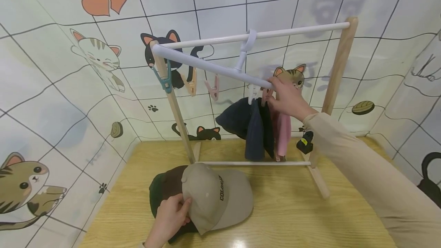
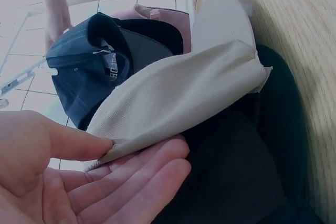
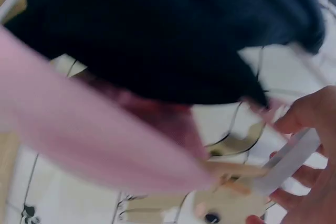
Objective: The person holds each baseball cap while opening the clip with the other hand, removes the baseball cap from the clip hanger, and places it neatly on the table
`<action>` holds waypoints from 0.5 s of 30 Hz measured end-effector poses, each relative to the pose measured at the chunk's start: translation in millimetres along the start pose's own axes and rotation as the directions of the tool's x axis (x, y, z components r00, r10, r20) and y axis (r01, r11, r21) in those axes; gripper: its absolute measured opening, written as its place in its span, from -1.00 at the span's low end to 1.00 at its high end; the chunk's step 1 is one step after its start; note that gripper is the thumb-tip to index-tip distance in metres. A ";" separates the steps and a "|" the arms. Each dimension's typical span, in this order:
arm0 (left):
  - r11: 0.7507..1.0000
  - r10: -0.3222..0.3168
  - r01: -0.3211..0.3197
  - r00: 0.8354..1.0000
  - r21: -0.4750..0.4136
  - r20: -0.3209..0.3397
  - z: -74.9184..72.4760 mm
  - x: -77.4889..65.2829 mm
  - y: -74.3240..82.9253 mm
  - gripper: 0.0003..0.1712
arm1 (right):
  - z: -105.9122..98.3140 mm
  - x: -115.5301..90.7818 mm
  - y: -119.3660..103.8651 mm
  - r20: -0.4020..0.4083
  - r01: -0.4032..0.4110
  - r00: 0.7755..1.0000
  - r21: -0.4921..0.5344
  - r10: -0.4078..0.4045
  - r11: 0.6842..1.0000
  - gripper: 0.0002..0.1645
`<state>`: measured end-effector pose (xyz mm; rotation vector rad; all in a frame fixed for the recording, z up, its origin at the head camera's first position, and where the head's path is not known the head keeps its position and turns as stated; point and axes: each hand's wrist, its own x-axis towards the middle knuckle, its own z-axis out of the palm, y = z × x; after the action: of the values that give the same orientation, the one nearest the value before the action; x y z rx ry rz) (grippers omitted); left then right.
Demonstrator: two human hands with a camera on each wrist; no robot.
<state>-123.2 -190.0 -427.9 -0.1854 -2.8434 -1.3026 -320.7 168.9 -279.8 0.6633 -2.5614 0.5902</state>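
Note:
My left hand (image 1: 169,214) pinches the edge of a beige baseball cap (image 1: 206,198) between thumb and fingers; its brim points right. In the left wrist view the cap's cloth (image 2: 178,98) is folded between thumb and fingers. Beneath it on the table lie brown (image 1: 171,183) and dark green caps (image 1: 155,188). My right hand (image 1: 289,97) grips the right part of a pale lilac clip hanger (image 1: 206,64), which hooks over the rack and slants. A navy cap (image 1: 255,133) and a pink cap (image 1: 284,133) hang below that hand. In the right wrist view, the caps are blurred.
The wooden rack (image 1: 339,64) with a white top rail (image 1: 303,30) stands at the table's back. Teal (image 1: 166,81), orange (image 1: 191,82) and pink clips (image 1: 213,88) dangle from the hanger's left part. A black strap-like item (image 1: 305,144) shows by the right post.

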 end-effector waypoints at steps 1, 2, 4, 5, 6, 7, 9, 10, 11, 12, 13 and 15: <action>1.000 0.000 0.000 1.000 -0.002 0.000 0.0 0.1 0.3 -0.79 | 0.4 -0.2 4.9 0.008 0.004 1.000 0.016 -0.004 1.000 -0.44; 1.000 0.000 0.000 1.000 -0.003 0.000 0.1 0.2 0.5 -0.79 | 0.3 -0.4 9.3 0.016 0.004 1.000 0.038 -0.005 0.999 -0.46; 1.000 0.002 -0.002 1.000 -0.004 -0.003 0.2 0.5 1.0 -0.79 | -1.1 -0.4 16.5 0.022 0.010 1.000 0.085 -0.012 0.996 -0.49; 1.000 0.003 -0.003 1.000 -0.002 -0.005 0.2 0.7 1.3 -0.79 | -2.3 -0.5 19.2 0.024 0.007 1.000 0.103 -0.009 0.995 -0.50; 1.000 0.005 -0.005 1.000 0.000 -0.006 0.1 0.8 1.6 -0.79 | -3.7 -0.7 21.4 0.023 0.006 1.000 0.121 -0.008 0.993 -0.52; 1.000 0.007 -0.007 1.000 0.006 -0.008 0.0 0.9 1.9 -0.79 | -5.4 -1.3 23.2 0.019 0.004 1.000 0.128 -0.006 0.992 -0.53; 1.000 0.012 -0.012 1.000 0.020 -0.011 -0.5 0.9 2.5 -0.78 | -9.5 -3.1 24.6 0.007 0.008 1.000 0.119 -0.009 0.993 -0.56; 0.999 0.015 -0.015 1.000 0.030 -0.010 -0.8 0.9 2.8 -0.76 | -11.7 -4.4 24.8 0.000 0.010 1.000 0.116 -0.010 0.993 -0.57; 0.999 0.022 -0.022 1.000 0.043 -0.010 -1.2 1.0 3.1 -0.74 | -14.3 -6.0 24.5 -0.005 0.014 1.000 0.113 -0.014 0.993 -0.58; 0.998 0.031 -0.031 0.999 0.059 -0.010 -1.6 1.0 3.2 -0.72 | -17.3 -7.6 24.4 -0.003 0.017 1.000 0.109 -0.017 0.994 -0.57; 0.996 0.042 -0.041 0.999 0.075 -0.011 -2.0 1.1 3.2 -0.69 | -20.4 -9.3 23.9 -0.002 0.017 1.000 0.101 -0.017 0.995 -0.56; 0.990 0.064 -0.062 0.998 0.123 -0.012 -3.7 1.7 4.0 -0.65 | -27.4 -12.4 23.0 0.006 0.013 1.000 0.082 -0.014 0.997 -0.53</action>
<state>-124.6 -190.0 -422.3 -0.2594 -2.8666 -1.1094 -315.1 205.1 -270.2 0.7112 -2.5483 0.6932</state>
